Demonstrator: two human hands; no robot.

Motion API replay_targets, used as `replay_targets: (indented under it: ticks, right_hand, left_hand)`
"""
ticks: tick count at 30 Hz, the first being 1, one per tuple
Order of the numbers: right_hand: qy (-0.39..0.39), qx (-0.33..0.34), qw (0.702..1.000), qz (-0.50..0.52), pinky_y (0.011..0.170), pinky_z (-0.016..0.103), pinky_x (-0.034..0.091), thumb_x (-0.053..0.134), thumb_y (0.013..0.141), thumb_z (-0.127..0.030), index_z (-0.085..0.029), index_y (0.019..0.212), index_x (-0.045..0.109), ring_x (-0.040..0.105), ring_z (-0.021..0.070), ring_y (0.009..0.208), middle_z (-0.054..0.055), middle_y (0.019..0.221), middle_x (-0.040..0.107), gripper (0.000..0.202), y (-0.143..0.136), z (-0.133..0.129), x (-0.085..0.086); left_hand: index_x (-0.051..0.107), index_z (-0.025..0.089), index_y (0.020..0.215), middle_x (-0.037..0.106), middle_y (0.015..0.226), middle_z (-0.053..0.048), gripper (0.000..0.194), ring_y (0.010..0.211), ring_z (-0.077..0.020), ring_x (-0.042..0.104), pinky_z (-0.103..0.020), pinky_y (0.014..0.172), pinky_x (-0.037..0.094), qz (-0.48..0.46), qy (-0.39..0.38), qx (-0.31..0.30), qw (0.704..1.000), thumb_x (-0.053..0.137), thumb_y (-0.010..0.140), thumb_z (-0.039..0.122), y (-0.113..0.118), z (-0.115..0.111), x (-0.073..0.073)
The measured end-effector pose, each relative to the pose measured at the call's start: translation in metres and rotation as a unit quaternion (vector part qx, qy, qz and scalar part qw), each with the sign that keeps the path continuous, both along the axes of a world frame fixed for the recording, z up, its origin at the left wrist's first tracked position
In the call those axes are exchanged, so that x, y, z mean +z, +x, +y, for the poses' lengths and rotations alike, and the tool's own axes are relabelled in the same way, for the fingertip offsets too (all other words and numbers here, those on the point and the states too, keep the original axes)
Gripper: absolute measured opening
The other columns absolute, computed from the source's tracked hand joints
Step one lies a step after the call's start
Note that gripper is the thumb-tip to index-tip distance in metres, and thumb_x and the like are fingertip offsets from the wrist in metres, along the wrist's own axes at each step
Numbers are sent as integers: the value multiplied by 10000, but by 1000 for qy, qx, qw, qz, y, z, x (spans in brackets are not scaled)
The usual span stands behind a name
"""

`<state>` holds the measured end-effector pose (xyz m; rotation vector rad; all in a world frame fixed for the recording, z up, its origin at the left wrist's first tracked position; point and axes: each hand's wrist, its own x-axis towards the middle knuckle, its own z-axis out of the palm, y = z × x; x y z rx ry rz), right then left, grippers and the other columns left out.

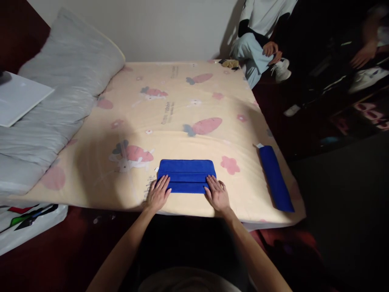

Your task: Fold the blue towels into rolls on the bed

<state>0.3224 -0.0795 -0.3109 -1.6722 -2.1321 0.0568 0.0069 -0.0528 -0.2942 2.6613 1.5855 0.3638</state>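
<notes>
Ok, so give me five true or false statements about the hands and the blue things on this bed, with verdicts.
1. The left hand and the right hand both touch the folded blue cloth. True.
2. The left hand is at the right end of that cloth. False: it is at the left end.
3. The narrow blue bundle lies to the right of the right hand. True.
4. The right hand grips the narrow blue bundle. False: neither hand touches it.
5. The bed cover is printed with carrots and flowers. True.
</notes>
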Motion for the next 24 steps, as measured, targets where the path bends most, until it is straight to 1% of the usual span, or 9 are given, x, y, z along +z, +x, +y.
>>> replay_targets:
  ticks: [2,4,6,9,11,13,15,19,24]
  right_hand:
    - [6,-20,1000,-11,1125,458,290,389,1042,-328,-159,1486,446,436,266,1398,124,1462,526,478,9,-4,3]
    - [11,-28,999,-16,1132,468,273,375,1044,-301,-144,1476,453,411,269,1416,130,1481,502,466,3,-6,6]
    - [11,-12,1000,-11,1139,452,269,353,1045,-264,-133,1465,462,375,249,1439,127,1501,478,454,-16,-6,9]
    - [-5,54,998,6,1149,408,280,335,1033,-222,-120,1449,485,359,213,1449,117,1499,482,453,-54,2,11]
    - [-20,72,997,14,1147,409,299,347,1020,-219,-114,1451,487,386,217,1433,129,1485,497,464,-71,11,10]
    - [-31,59,998,18,1135,436,321,362,1021,-247,-129,1462,481,421,237,1411,136,1469,513,472,-76,21,7]
    - [-33,34,999,15,1124,465,329,365,1036,-299,-155,1465,482,435,254,1400,129,1457,528,468,-66,30,4]
    - [-16,-22,1000,2,1107,484,329,360,1052,-360,-166,1468,480,425,276,1407,127,1449,536,475,-18,36,-3]
    - [23,-62,998,-25,1082,481,330,360,1051,-320,-176,1519,394,443,285,1394,129,1472,510,491,31,14,-2]
  left_hand:
    - [285,197,1570,461,1534,-110,556,1424,-270,430,-525,1180,290,0,10,21,1000,364,1032,316,-8,-2,2]
    - [279,187,1570,456,1537,-116,546,1433,-271,416,-544,1181,281,-6,15,17,1000,347,1036,280,-2,-6,3]
    - [259,171,1574,440,1550,-115,551,1451,-250,389,-508,1182,306,-18,12,-15,1000,333,1033,242,16,-9,4]
    - [236,146,1579,436,1555,-111,565,1460,-211,375,-432,1171,358,-39,6,-73,997,312,1021,197,54,-7,2]
    - [226,139,1580,449,1545,-118,571,1449,-207,394,-428,1163,372,-47,6,-80,996,304,1018,196,72,0,-2]
    - [246,155,1576,458,1538,-117,563,1440,-219,409,-448,1160,371,-42,3,-68,997,316,1024,235,78,11,-5]
    - [313,182,1556,460,1537,-104,537,1436,-234,416,-462,1157,367,-29,-1,-43,999,336,1030,290,70,23,-6]
    - [389,204,1524,473,1525,-98,507,1419,-246,441,-475,1153,362,-14,15,23,1000,354,1032,325,26,37,-5]
    - [287,217,1569,467,1522,-124,559,1420,-270,436,-524,1178,308,-16,72,40,996,383,1024,290,-18,23,0]
